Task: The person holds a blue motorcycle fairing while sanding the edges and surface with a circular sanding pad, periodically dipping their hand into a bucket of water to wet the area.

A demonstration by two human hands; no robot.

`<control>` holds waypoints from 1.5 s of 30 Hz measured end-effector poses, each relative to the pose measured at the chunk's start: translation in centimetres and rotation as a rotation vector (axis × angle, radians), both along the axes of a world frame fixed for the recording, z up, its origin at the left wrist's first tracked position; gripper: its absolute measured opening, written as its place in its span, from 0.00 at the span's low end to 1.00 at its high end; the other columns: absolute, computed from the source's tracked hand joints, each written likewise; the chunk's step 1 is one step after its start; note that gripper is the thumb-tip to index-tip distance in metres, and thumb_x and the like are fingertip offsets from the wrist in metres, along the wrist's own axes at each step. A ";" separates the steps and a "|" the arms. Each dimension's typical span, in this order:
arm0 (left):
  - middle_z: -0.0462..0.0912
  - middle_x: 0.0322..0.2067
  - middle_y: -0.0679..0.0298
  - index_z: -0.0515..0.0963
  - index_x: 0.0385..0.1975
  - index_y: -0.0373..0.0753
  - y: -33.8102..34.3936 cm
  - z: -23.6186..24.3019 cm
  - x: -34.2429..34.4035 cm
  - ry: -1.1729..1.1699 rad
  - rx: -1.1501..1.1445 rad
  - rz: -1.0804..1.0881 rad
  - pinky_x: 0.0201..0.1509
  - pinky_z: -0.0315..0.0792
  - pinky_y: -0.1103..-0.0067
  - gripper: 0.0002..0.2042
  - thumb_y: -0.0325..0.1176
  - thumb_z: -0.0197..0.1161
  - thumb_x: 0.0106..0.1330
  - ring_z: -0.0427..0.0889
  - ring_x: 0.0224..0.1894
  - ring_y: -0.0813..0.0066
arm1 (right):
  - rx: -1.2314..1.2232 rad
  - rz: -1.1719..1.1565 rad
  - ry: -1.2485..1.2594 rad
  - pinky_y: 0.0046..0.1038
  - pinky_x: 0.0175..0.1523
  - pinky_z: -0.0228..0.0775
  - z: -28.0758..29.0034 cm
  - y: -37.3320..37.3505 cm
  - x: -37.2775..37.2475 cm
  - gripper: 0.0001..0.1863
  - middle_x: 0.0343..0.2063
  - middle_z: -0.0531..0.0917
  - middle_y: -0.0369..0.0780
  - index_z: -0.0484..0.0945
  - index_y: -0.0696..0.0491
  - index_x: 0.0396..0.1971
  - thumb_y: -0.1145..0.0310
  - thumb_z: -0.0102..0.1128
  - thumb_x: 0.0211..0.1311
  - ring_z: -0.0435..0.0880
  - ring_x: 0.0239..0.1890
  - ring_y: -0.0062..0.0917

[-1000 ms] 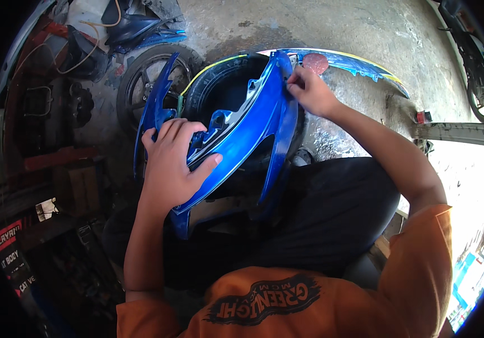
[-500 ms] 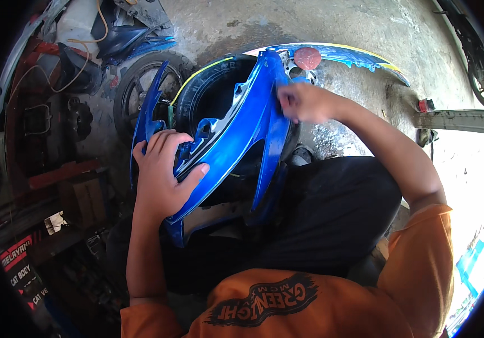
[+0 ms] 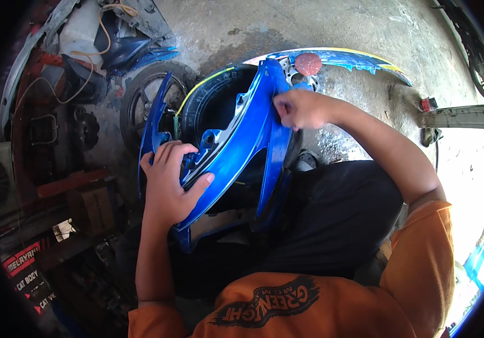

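A glossy blue motorcycle fairing panel (image 3: 236, 155), with a pale inner edge and cut-out tabs, lies slanted over a black tyre (image 3: 194, 110) in front of me. My left hand (image 3: 170, 183) grips its near left side, thumb on the blue face and fingers over the tabbed edge. At the panel's upper right edge, my right hand (image 3: 307, 108) is closed with its fingertips against the blue surface. Whatever those fingers may hold is hidden. A round reddish disc, like a sanding disc (image 3: 308, 65), rests just beyond the right hand.
Behind the disc, a long curved blue and yellow panel (image 3: 354, 58) lies on the concrete floor (image 3: 321, 25). A spoked wheel (image 3: 131, 104) and a dark blue body part (image 3: 124, 53) are at the left. A metal beam (image 3: 461, 118) is at the right.
My right hand has shifted slightly left along the panel edge. My left hand keeps its grip. The whole view has shifted a little, so the scene sits lower and further right.
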State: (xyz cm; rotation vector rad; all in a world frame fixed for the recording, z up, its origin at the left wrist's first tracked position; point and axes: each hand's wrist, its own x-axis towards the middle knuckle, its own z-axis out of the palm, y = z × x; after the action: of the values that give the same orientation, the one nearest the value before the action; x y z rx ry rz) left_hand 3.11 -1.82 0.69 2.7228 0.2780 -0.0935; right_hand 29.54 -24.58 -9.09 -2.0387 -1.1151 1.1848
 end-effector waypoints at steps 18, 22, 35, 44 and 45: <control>0.82 0.54 0.52 0.78 0.53 0.40 0.0 -0.2 0.0 0.010 -0.008 0.020 0.78 0.47 0.54 0.26 0.50 0.72 0.61 0.77 0.63 0.53 | 0.313 -0.243 -0.166 0.35 0.45 0.75 -3.3 0.4 1.4 0.13 0.36 0.84 0.45 0.74 0.56 0.52 0.73 0.62 0.70 0.84 0.38 0.28; 0.83 0.51 0.55 0.80 0.53 0.39 -0.3 -0.5 0.6 -0.040 -0.012 -0.012 0.75 0.49 0.48 0.26 0.50 0.72 0.61 0.77 0.62 0.56 | 0.409 -0.450 -0.133 0.40 0.52 0.78 -10.2 -0.2 5.1 0.15 0.37 0.88 0.46 0.79 0.56 0.52 0.70 0.64 0.68 0.89 0.42 0.37; 0.82 0.54 0.51 0.78 0.55 0.40 -0.1 -0.3 0.3 0.036 -0.018 0.028 0.78 0.47 0.53 0.26 0.47 0.73 0.60 0.76 0.65 0.52 | 0.377 -0.637 -0.371 0.41 0.61 0.79 -9.4 2.9 5.1 0.12 0.48 0.88 0.50 0.88 0.56 0.47 0.73 0.63 0.67 0.88 0.52 0.46; 0.82 0.55 0.51 0.78 0.54 0.40 -0.1 -0.2 0.2 0.035 -0.022 0.030 0.78 0.48 0.54 0.26 0.47 0.73 0.59 0.76 0.67 0.52 | 0.396 -0.541 -0.522 0.40 0.57 0.79 -9.3 3.6 4.5 0.13 0.46 0.88 0.50 0.87 0.59 0.49 0.72 0.61 0.69 0.89 0.48 0.46; 0.82 0.55 0.51 0.78 0.54 0.40 0.0 -0.2 0.1 0.035 -0.015 0.030 0.78 0.48 0.54 0.26 0.47 0.73 0.59 0.76 0.67 0.52 | 0.383 -0.560 -0.521 0.40 0.57 0.79 -9.1 3.6 3.7 0.14 0.45 0.88 0.50 0.87 0.59 0.49 0.72 0.62 0.68 0.89 0.48 0.46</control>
State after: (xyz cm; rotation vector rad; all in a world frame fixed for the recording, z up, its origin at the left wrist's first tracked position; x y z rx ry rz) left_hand 3.19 -1.79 0.45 2.7032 0.3274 -0.1342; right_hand 33.24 -21.01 -18.18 -2.1807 -0.8080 0.1531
